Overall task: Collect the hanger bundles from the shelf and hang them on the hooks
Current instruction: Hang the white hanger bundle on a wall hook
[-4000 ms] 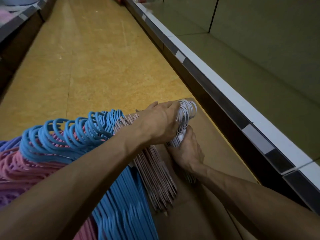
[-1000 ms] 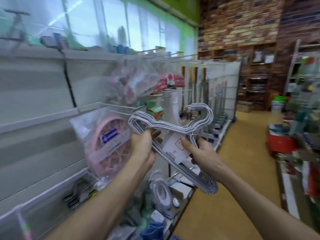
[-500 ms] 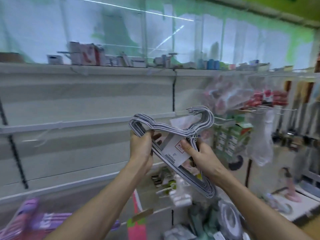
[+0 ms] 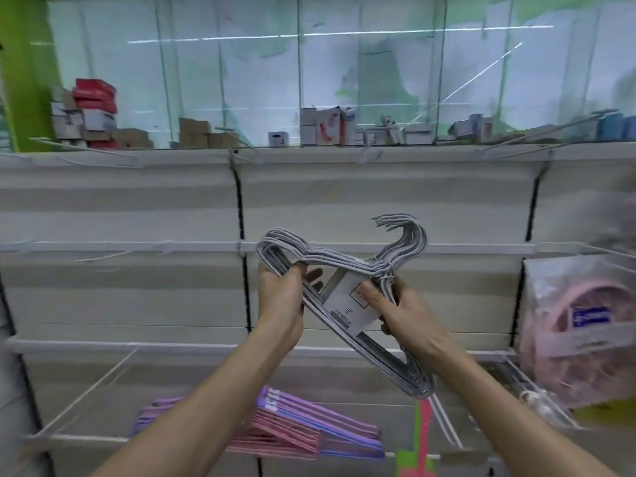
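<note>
Wall shelving unit [image 4: 378,187]: pale back panels divided by dark vertical uprights, with white horizontal rails across it at several heights.

Top shelf [image 4: 344,151]: runs the full width below glass panes. On it, left to right: stacked red and white boxes [image 4: 91,111]; brown cartons [image 4: 194,132]; a group of small white and red boxes [image 4: 327,125]; further small boxes [image 4: 471,127]; blue items [image 4: 616,125] at the far right, too blurred to identify.

Wire hooks [image 4: 86,390]: long white prongs projecting forward from the rails.

Lower rail: bundles of pink and purple hangers [image 4: 292,428] hanging from it.

Right side: a bagged pink round item [image 4: 578,325] hanging against the panels.
</note>
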`<state>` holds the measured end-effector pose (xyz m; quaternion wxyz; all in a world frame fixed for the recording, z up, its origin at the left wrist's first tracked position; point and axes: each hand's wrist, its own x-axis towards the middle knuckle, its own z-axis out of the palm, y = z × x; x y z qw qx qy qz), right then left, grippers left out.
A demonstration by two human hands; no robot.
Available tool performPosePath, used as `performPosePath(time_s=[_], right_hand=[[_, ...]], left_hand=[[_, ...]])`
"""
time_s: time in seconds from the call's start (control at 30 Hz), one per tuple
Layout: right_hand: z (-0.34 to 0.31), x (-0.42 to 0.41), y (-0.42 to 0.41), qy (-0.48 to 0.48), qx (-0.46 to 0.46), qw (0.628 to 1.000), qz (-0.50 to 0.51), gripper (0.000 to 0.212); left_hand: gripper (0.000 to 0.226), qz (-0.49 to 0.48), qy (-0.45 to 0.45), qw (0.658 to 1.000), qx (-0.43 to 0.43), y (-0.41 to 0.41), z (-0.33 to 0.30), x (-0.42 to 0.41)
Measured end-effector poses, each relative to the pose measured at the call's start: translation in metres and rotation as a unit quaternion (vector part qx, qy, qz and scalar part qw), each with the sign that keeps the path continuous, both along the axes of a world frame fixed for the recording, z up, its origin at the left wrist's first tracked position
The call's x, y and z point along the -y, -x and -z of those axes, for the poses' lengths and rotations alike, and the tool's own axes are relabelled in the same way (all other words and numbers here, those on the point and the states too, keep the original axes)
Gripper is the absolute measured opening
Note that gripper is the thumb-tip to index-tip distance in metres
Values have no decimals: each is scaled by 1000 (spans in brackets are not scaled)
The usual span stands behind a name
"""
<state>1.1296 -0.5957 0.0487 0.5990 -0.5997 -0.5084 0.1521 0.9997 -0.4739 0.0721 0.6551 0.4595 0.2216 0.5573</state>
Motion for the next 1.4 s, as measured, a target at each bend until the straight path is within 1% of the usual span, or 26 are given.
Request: performPosePath(time_s=[0.1,0.17,0.27,0.37,0.47,0.5,0.6,0.7,0.8,0.87,1.0,1.07,1.17,1.27,1.4], right_hand=[[-8,-34,30,-6,3,1000,-14,19],[-15,-54,46,-6,9,1000,-21,20],[-30,-76,66,5,42,999,-23,27],[-46,-93,80,13,80,997,-12,33],[-67,-109,87,22,95,995,-16,48],[-75,-114,89,26,106,994,-11,49],[-99,-129,84,32,132,991,0,34],[-119,-149,71,30,141,990,0,36],[-131,-171,54,33,164,986,1,34],[-137,-189,42,32,176,984,-4,36],[-145,-226,16,48,204,978,3,46],[-151,-245,6,54,217,975,3,46],[-163,-274,-9,56,241,969,-7,45],[-175,-303,-20,52,254,966,-21,50],[-185,-337,-31,55,267,961,-48,48]], left_hand=[[39,-21,-20,1000,9,39,-6,-26],[42,-17,-24,1000,10,63,-12,-44],[44,3,-21,1000,9,95,-21,-72],[44,11,-28,999,-25,118,-33,-97],[41,24,-32,998,-47,129,-48,-118],[40,27,-32,998,-45,129,-53,-124],[38,38,-25,999,-24,122,-70,-139],[22,49,-12,999,-1,108,-84,-156],[14,56,0,998,17,92,-90,-175],[7,56,10,998,26,81,-92,-189],[8,46,41,997,44,57,-96,-222],[5,45,47,997,49,48,-100,-239],[12,39,54,996,59,36,-107,-265],[7,26,54,996,65,27,-113,-289],[8,21,65,995,69,21,-121,-320]])
